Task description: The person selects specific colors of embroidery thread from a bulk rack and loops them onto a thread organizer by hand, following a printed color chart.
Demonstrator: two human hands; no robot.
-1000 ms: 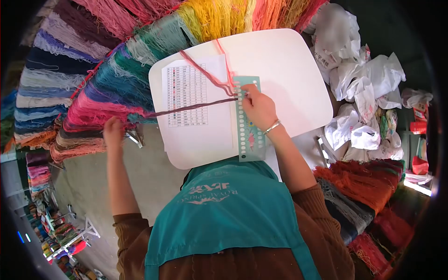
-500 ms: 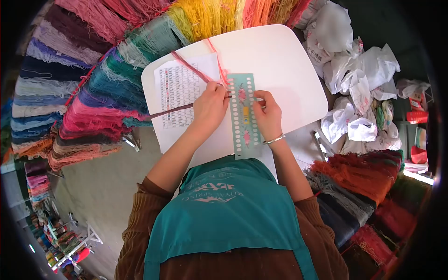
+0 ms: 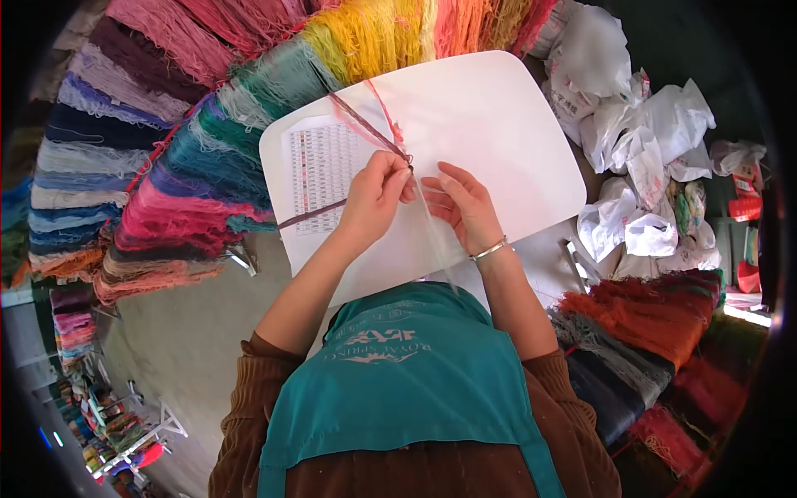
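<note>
My left hand (image 3: 372,197) is closed in a pinch on a dark maroon thread (image 3: 359,116); one stretch runs up and left, and another (image 3: 311,214) comes out on the hand's left side. Right at its fingertips is the thread card (image 3: 435,232), turned almost edge-on and showing as a thin pale strip slanting towards my apron. Pink threads (image 3: 388,109) hang from the card's top end. My right hand (image 3: 466,207), with a bracelet at the wrist, has its fingers spread just right of the card. A printed chart sheet (image 3: 303,170) lies under the threads.
The white tabletop (image 3: 515,124) is under my hands. Skeins of coloured thread (image 3: 174,174) hang around its left and far sides, with orange and dark skeins (image 3: 643,324) at right. White plastic bags (image 3: 656,124) are heaped beyond the right edge.
The card has turned from face-up to nearly edge-on, hiding its flowered face. My right fingers have come off its right edge and spread; my left hand stays pinched on the thread.
</note>
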